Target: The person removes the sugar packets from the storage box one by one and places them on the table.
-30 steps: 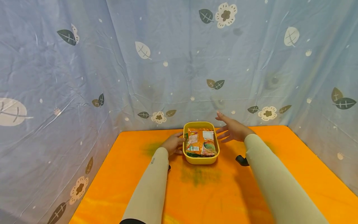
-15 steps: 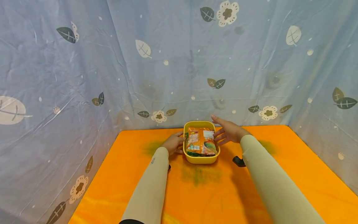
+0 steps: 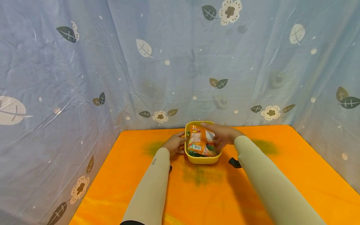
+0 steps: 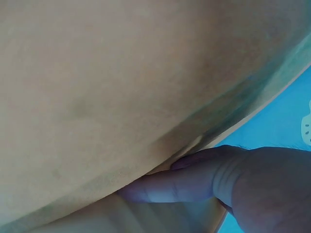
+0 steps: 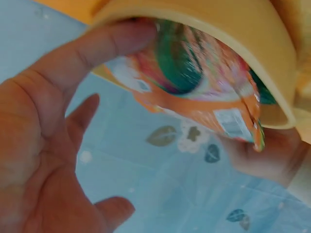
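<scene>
A yellow plastic basket [image 3: 201, 160] stands on the orange cloth, holding an orange snack packet [image 3: 200, 142] with a white label and barcode. Green packaging shows beneath the packet. My left hand [image 3: 172, 144] rests against the basket's left wall, fingers spread along it. My right hand [image 3: 223, 134] reaches over the right rim, fingers inside at the packet's right side. In the right wrist view, a finger of the right hand [image 5: 46, 131] touches the orange packet [image 5: 194, 104], while the thumb stands apart. The packet sits tilted, its right side raised.
An orange cloth [image 3: 202, 200] covers the table. A blue curtain [image 3: 174, 72] with leaves and flowers hangs close behind the basket and along both sides. A black object [image 3: 234, 162] lies near the right sleeve [image 3: 270, 178], partly hidden.
My right hand has moved left, from beside the basket to over its right rim, fingers at the packet. The packet has tilted and shifted slightly. My left hand stays in place.
</scene>
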